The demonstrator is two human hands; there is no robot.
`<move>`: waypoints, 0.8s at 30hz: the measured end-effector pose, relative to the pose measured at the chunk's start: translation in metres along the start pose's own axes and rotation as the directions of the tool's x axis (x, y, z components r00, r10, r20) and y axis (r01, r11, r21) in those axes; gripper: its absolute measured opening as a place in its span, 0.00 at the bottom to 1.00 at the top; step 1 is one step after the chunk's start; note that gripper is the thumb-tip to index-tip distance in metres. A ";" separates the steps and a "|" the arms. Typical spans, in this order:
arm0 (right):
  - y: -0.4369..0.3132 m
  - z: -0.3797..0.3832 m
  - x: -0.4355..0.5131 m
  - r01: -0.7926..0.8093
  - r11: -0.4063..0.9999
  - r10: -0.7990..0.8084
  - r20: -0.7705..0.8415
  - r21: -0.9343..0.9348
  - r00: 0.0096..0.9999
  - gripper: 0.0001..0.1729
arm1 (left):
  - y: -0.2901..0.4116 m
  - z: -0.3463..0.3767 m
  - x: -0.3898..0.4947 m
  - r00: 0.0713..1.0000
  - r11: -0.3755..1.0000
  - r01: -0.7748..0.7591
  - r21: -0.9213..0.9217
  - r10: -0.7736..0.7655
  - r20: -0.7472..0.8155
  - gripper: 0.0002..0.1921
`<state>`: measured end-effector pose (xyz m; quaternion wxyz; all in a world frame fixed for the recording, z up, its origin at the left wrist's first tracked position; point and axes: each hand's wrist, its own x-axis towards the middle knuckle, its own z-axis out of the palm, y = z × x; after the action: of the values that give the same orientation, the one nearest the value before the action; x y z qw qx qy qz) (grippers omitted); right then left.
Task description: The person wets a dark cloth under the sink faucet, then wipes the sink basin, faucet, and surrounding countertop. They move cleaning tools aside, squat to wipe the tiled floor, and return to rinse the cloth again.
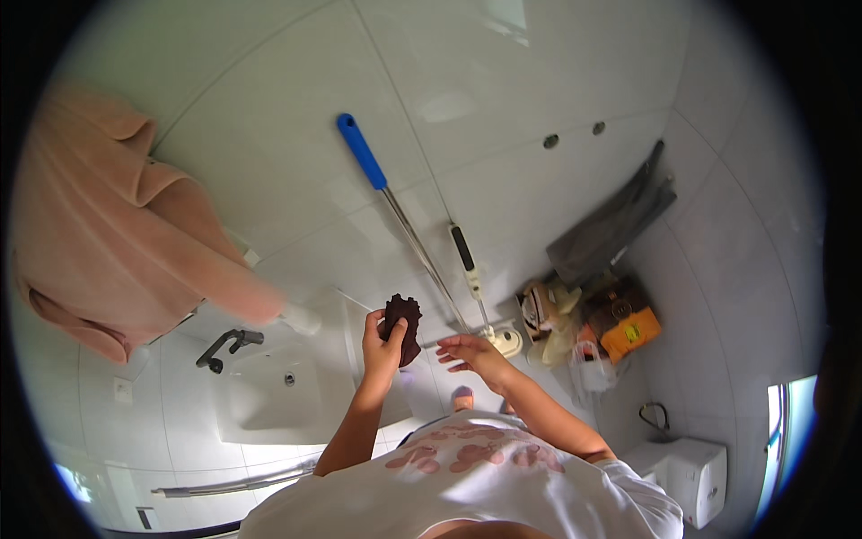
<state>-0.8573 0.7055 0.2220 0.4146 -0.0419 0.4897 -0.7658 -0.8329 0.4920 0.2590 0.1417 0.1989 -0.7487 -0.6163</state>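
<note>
A folded dark brown cloth item (404, 330) with a scalloped edge is held in my left hand (382, 343), the thumb pressed over its front. A short gap to the right of it, my right hand (475, 357) hangs in the air with its fingers apart and nothing in them. To the left of my left hand is a white washbasin (269, 397) with a dark faucet (225, 347) at its far left side. Beyond my right fingertips, a white flat mop head (504, 340) rests low against the wall.
A blue-handled pole (362, 151) and a white stick with a black grip (463, 248) lean on the tiled wall. Pink fabric (135, 229) hangs at the left. Several bags and boxes (626, 323) crowd the right corner, under a dark grey folded item (606, 222).
</note>
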 end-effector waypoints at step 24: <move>-0.015 0.006 0.003 0.057 0.996 -0.057 -0.004 0.066 0.998 0.17 | 0.025 0.017 -0.024 0.867 0.829 -0.484 0.279 0.412 0.281 0.21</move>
<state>-0.8652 0.7020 0.2357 0.3933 -0.0416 0.4632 -0.7931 -0.8226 0.5225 0.2807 0.1669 -0.0275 -0.8798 -0.4441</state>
